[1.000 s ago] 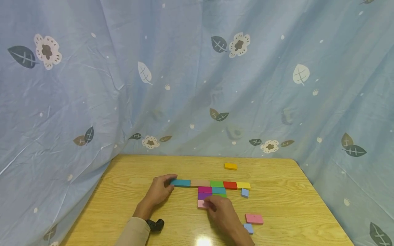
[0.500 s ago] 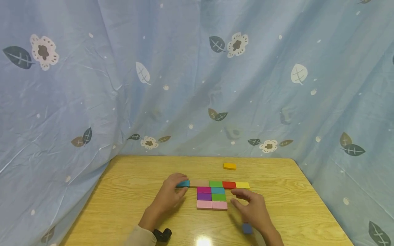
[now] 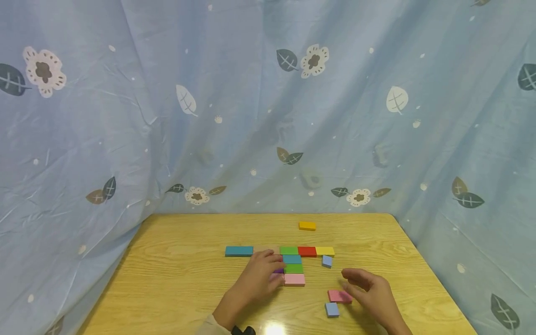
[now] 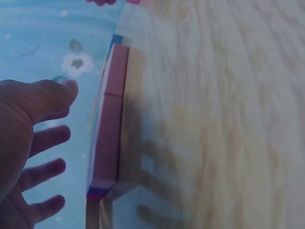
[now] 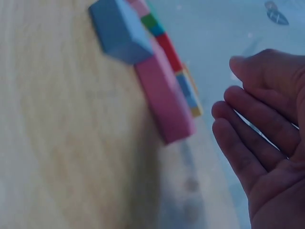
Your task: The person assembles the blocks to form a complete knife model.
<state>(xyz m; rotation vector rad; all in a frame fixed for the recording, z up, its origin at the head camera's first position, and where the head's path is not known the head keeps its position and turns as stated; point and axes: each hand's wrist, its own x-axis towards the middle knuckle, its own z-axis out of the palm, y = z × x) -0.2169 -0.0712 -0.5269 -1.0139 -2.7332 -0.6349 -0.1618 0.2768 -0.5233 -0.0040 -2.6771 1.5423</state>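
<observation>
My left hand [image 3: 257, 274] hovers over the left column of a flat block group, its fingers spread and partly covering the magenta and purple blocks. Two light pink blocks [image 4: 111, 109] show end to end below its thumb in the left wrist view. The group's right column shows a teal block [image 3: 291, 259], a green block [image 3: 294, 268] and a light pink block [image 3: 295, 279]. My right hand [image 3: 372, 293] holds nothing; its loosely bent fingers hang above and right of a darker pink block [image 3: 339, 296]. A light blue block [image 5: 119, 31] lies against that pink block.
Behind the group runs a row with a long blue block [image 3: 239, 251], a wood-coloured block, a green block [image 3: 289, 250], a red block [image 3: 307, 251] and a yellow block [image 3: 324, 251]. A small blue block [image 3: 327, 261] and an orange block [image 3: 307, 226] lie apart. A curtain [image 3: 251, 116] hangs behind the table.
My left hand has left the long blue block and moved right over the group. My right hand let go of the light pink block and shifted right, beside the darker pink one.
</observation>
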